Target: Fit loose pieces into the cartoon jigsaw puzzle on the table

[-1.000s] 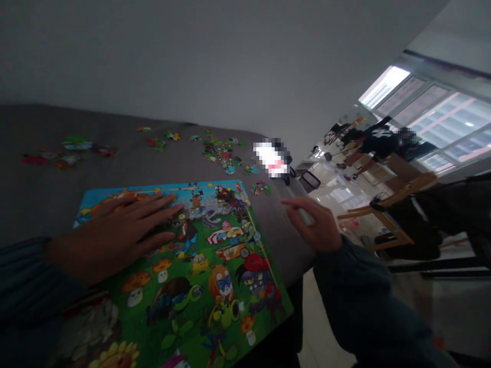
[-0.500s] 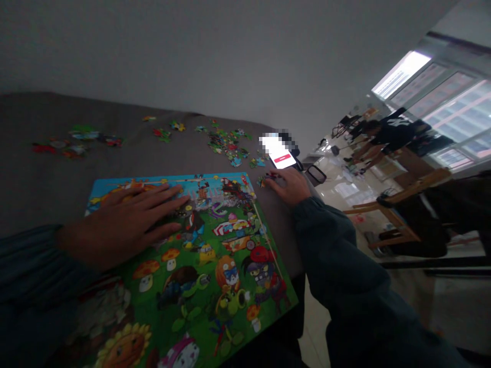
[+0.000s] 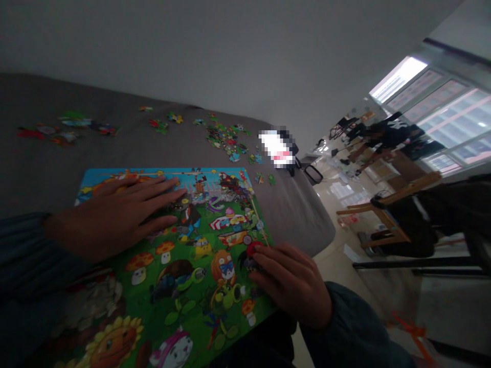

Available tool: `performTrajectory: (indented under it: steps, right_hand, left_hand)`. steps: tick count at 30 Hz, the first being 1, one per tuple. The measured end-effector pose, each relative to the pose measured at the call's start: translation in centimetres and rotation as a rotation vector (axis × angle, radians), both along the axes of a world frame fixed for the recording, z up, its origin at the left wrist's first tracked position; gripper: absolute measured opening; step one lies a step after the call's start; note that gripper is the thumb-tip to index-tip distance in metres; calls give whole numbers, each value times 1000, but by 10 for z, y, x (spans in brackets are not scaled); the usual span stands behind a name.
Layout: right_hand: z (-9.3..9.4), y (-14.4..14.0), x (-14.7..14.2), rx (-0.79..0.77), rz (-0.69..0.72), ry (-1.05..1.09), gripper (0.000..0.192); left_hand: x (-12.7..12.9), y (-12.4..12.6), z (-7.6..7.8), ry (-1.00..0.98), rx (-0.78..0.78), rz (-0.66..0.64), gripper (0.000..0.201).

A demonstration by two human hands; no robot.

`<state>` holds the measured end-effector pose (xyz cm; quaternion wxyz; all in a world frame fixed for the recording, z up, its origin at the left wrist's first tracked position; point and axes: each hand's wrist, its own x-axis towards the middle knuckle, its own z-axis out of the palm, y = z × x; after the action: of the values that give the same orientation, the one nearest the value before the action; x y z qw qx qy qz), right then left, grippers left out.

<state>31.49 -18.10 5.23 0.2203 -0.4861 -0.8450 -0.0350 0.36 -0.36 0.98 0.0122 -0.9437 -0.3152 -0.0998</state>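
Left hand lies open and flat on the glossy rectangular cartoon jigsaw puzzle; right hand, fingers curled, presses its right edge.

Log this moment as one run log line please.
left hand: flat on jigsaw puzzle | right hand: fingertips at puzzle's right edge | loose pieces: scattered on grey table

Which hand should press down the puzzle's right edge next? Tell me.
Probably the right hand: its fingers lie on the puzzle at that edge, while the left hand rests flat near the top.
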Motion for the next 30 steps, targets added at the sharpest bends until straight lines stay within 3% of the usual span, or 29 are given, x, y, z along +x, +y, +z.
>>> performTrajectory:
  steps: [6, 14, 30]
  right_hand:
    - [-6, -1, 1, -12, -62, -40, 29]
    - [-3, -23, 7, -121, -7, -115, 42]
    - [8, -19, 3, -48, 70, -178, 35]
  left_hand:
    - [0, 1, -2, -10, 48, -25, 62]
    - [3, 1, -2, -62, 96, -54, 58]
    - [-3, 5, -15, -78, 29, -47, 53]
